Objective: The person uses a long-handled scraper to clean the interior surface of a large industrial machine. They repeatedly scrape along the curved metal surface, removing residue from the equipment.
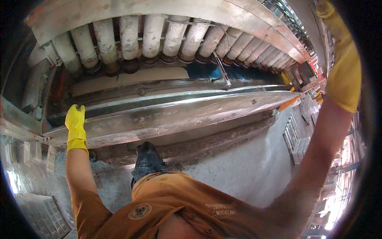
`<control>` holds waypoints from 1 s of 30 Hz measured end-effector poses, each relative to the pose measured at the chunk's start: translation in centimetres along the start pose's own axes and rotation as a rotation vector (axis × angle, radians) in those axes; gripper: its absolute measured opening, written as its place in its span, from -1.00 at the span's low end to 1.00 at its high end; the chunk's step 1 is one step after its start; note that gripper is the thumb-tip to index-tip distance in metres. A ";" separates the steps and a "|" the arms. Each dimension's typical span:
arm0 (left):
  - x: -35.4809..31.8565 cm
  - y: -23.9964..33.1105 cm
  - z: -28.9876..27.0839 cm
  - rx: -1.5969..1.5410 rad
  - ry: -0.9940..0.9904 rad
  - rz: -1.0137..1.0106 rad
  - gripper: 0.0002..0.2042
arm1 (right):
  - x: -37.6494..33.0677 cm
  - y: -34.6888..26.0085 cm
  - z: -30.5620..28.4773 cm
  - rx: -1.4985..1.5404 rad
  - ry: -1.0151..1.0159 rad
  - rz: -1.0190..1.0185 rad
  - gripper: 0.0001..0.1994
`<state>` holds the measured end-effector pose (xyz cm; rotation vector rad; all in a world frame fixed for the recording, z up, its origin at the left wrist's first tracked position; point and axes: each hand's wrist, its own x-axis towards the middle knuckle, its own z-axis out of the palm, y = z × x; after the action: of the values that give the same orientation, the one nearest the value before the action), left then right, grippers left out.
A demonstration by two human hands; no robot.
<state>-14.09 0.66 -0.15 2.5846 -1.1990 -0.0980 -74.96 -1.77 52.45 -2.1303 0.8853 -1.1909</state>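
Yellow-gloved left hand (75,123), from where I stand: fingers bent at the near wall of the metal trough (175,119), toward its left end; whether they pinch it, I cannot tell. Right hand (326,10): raised, right of the trough, grip unreadable. Beyond the trough: pale rollers (152,38). Step, presumably: bracing while reaching; any next move calls for steady support.

Markings on the orange-brown shirt (171,197): a round, pale-outlined emblem (139,211) at the wearer's left chest, its fine detail too small to read; pale lettering (221,212) in short lines at the right.
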 end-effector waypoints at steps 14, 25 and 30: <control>-2.6 -1.9 1.2 0.064 -0.018 -0.014 -0.47 | -21.8 51.4 17.0 -0.666 0.165 0.766 -0.46; -0.5 -5.1 2.9 0.049 -0.059 -0.132 -0.47 | -20.0 50.3 18.5 -0.875 0.089 1.079 -0.44; 0.7 -4.7 4.0 -0.080 -0.074 -0.186 -0.48 | -19.7 52.2 18.6 -0.881 0.116 1.096 -0.41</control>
<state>-10.85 2.05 -5.28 2.6364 -0.9554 -0.2773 -81.11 -17.70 -3.80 -1.5515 2.5011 -0.3265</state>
